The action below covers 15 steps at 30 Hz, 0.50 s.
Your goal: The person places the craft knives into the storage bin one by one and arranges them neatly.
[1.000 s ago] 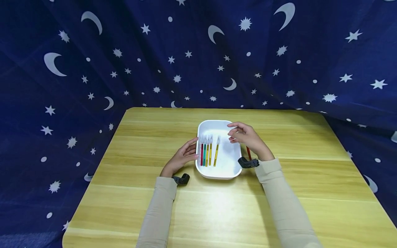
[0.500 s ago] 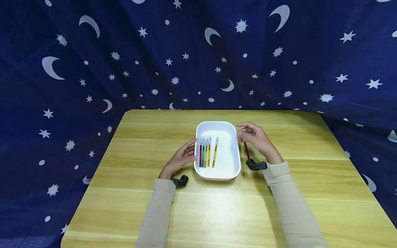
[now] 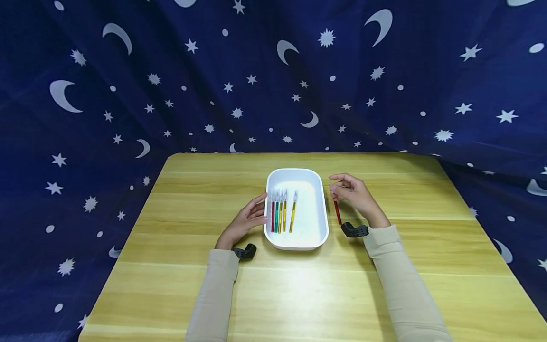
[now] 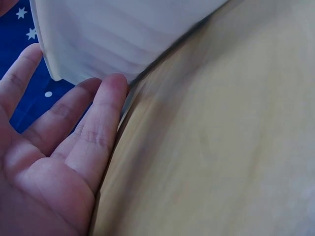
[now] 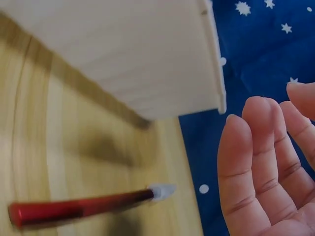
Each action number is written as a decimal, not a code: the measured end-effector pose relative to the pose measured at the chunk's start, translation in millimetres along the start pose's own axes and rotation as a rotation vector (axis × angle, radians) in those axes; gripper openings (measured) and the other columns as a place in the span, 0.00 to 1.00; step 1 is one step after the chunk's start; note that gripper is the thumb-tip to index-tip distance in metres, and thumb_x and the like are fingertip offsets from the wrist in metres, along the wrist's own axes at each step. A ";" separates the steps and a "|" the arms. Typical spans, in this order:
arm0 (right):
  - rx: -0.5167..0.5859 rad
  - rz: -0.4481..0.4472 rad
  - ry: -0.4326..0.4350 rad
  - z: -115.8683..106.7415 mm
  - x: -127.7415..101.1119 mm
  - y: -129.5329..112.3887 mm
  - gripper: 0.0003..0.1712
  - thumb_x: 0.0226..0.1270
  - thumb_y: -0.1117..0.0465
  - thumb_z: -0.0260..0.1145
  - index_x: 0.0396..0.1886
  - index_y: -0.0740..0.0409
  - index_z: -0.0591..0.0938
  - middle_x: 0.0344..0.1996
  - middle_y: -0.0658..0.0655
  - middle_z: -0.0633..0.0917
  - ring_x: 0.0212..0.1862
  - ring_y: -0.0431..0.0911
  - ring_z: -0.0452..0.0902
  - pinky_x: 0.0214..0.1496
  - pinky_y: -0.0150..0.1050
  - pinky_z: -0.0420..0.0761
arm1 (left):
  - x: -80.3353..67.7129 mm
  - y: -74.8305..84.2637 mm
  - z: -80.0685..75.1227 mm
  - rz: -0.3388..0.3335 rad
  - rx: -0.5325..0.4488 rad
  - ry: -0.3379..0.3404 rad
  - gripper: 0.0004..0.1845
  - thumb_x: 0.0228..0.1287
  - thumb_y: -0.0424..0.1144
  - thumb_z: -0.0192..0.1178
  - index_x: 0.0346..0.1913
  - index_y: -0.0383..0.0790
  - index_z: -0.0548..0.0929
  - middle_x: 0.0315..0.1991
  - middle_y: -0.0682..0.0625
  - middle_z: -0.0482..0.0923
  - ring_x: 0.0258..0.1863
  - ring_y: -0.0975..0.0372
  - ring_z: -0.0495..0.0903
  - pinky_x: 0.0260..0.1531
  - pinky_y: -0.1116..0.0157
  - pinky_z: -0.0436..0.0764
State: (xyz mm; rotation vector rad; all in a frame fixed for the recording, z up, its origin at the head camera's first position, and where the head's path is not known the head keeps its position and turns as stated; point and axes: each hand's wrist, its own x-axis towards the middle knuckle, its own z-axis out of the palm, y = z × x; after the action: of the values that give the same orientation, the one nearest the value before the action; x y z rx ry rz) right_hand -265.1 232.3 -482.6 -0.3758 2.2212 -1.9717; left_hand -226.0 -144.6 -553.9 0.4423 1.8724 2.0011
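Lying flat: red pen, wht cap

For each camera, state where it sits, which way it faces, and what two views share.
Head: worn on the head, facing forward and down at the table, white tray, both sleeves and hands.
Left wrist: on the left wrist, facing along the palm; left hand fingertips touch the tray wall.
Right wrist: on the right wrist; right hand open above the red pen.
Shared: tray and red pen show in head and right wrist views.
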 end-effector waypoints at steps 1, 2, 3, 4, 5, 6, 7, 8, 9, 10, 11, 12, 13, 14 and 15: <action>-0.010 0.011 0.008 -0.6 0.6 1.3 0.19 0.81 0.72 0.61 0.66 0.75 0.75 0.41 0.61 0.86 0.41 0.46 0.88 0.45 0.36 0.90 | 0.0 -0.5 -0.3 0.001 0.001 -0.001 0.41 0.79 0.26 0.60 0.88 0.41 0.56 0.83 0.32 0.59 0.80 0.40 0.64 0.72 0.60 0.75; -0.020 0.019 0.011 -1.4 0.9 2.5 0.21 0.81 0.71 0.61 0.67 0.77 0.74 0.42 0.61 0.86 0.41 0.46 0.88 0.45 0.36 0.90 | 0.0 -0.6 -0.4 0.001 0.005 0.000 0.41 0.79 0.26 0.60 0.88 0.41 0.56 0.83 0.32 0.59 0.80 0.40 0.64 0.73 0.60 0.75; -0.030 0.024 0.013 -2.4 1.4 3.6 0.22 0.81 0.72 0.61 0.68 0.80 0.72 0.42 0.61 0.86 0.41 0.47 0.87 0.45 0.36 0.90 | 0.3 -1.0 -0.5 0.002 0.006 0.002 0.41 0.78 0.26 0.60 0.88 0.41 0.56 0.83 0.32 0.60 0.80 0.40 0.64 0.73 0.60 0.75; -0.039 0.028 0.017 -3.5 2.0 4.9 0.24 0.81 0.72 0.61 0.69 0.81 0.70 0.42 0.61 0.86 0.41 0.46 0.87 0.45 0.36 0.90 | 0.6 -1.3 -0.4 0.003 0.009 0.003 0.41 0.78 0.26 0.61 0.88 0.41 0.56 0.83 0.32 0.60 0.80 0.40 0.65 0.73 0.60 0.74; -0.048 0.033 0.021 -4.5 2.4 6.1 0.25 0.81 0.72 0.61 0.70 0.82 0.70 0.41 0.61 0.85 0.40 0.46 0.86 0.45 0.36 0.90 | 0.9 -1.5 -0.2 0.004 0.009 0.003 0.41 0.78 0.26 0.61 0.88 0.41 0.57 0.83 0.32 0.60 0.80 0.40 0.65 0.74 0.60 0.74; -0.058 0.038 0.027 -5.3 2.8 7.3 0.25 0.80 0.72 0.60 0.70 0.83 0.69 0.41 0.62 0.85 0.39 0.46 0.86 0.44 0.36 0.90 | 1.1 -1.6 0.1 0.005 0.011 0.004 0.41 0.78 0.26 0.61 0.88 0.41 0.57 0.82 0.32 0.60 0.79 0.40 0.65 0.74 0.59 0.74; -0.070 0.045 0.031 -6.3 3.1 8.6 0.26 0.80 0.72 0.61 0.70 0.83 0.69 0.40 0.62 0.85 0.38 0.45 0.85 0.44 0.36 0.89 | 1.4 -1.5 0.4 0.006 0.013 0.005 0.41 0.78 0.26 0.61 0.88 0.41 0.57 0.82 0.32 0.60 0.79 0.39 0.65 0.74 0.59 0.73; -0.083 0.052 0.034 -7.2 3.4 9.8 0.26 0.80 0.72 0.61 0.70 0.83 0.70 0.40 0.63 0.85 0.37 0.45 0.85 0.43 0.36 0.89 | 1.6 -1.5 0.5 0.004 0.013 0.007 0.41 0.78 0.25 0.61 0.88 0.41 0.57 0.82 0.32 0.60 0.79 0.39 0.65 0.74 0.59 0.73; -0.098 0.060 0.034 -8.3 3.7 11.4 0.26 0.80 0.72 0.60 0.71 0.82 0.70 0.41 0.65 0.85 0.37 0.45 0.84 0.42 0.36 0.89 | 1.6 -1.1 0.7 0.002 0.011 0.007 0.42 0.78 0.25 0.61 0.88 0.41 0.57 0.82 0.32 0.60 0.79 0.39 0.65 0.74 0.59 0.73; -0.111 0.069 0.035 -9.2 4.0 13.2 0.26 0.79 0.72 0.60 0.71 0.81 0.70 0.42 0.67 0.84 0.36 0.45 0.84 0.42 0.36 0.89 | 1.4 -0.8 0.8 -0.001 0.011 0.008 0.41 0.78 0.25 0.61 0.88 0.42 0.57 0.82 0.32 0.60 0.79 0.40 0.65 0.74 0.59 0.74; -0.124 0.079 0.037 -10.1 4.2 14.9 0.26 0.79 0.72 0.60 0.71 0.80 0.71 0.43 0.68 0.84 0.36 0.45 0.84 0.42 0.36 0.89 | 1.0 -0.3 0.9 -0.001 0.013 0.008 0.41 0.78 0.26 0.61 0.88 0.42 0.57 0.82 0.32 0.60 0.79 0.40 0.65 0.73 0.60 0.74; -0.135 0.087 0.036 -11.3 4.6 17.0 0.26 0.80 0.72 0.59 0.72 0.79 0.71 0.44 0.70 0.84 0.36 0.45 0.84 0.41 0.36 0.89 | 0.5 0.0 1.1 -0.004 0.014 0.010 0.41 0.78 0.26 0.61 0.88 0.42 0.57 0.82 0.32 0.60 0.79 0.40 0.65 0.73 0.60 0.74; -0.145 0.096 0.035 -12.2 4.8 19.0 0.26 0.80 0.72 0.59 0.72 0.79 0.71 0.45 0.71 0.84 0.36 0.45 0.83 0.41 0.36 0.88 | 0.0 0.2 1.1 -0.008 0.012 0.011 0.41 0.78 0.26 0.61 0.88 0.42 0.57 0.82 0.33 0.61 0.79 0.40 0.65 0.72 0.61 0.75; -0.154 0.105 0.033 -13.1 5.2 21.0 0.26 0.80 0.72 0.58 0.73 0.78 0.71 0.46 0.73 0.84 0.36 0.45 0.83 0.41 0.35 0.88 | -0.6 0.4 1.2 -0.012 0.009 0.012 0.41 0.78 0.26 0.60 0.88 0.43 0.57 0.82 0.33 0.61 0.79 0.41 0.66 0.72 0.62 0.76; -0.162 0.114 0.031 -14.3 5.7 23.6 0.26 0.81 0.72 0.58 0.73 0.78 0.71 0.48 0.74 0.84 0.36 0.45 0.83 0.40 0.35 0.88 | -1.4 0.6 1.4 -0.012 0.008 0.011 0.41 0.78 0.26 0.60 0.88 0.43 0.57 0.83 0.33 0.61 0.79 0.41 0.66 0.71 0.62 0.76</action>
State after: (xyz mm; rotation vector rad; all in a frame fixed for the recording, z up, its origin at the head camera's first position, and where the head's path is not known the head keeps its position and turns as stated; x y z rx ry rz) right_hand -276.5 246.9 -503.8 -0.2332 2.3728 -1.7587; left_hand -224.2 -144.0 -553.2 0.4223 1.8855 1.9937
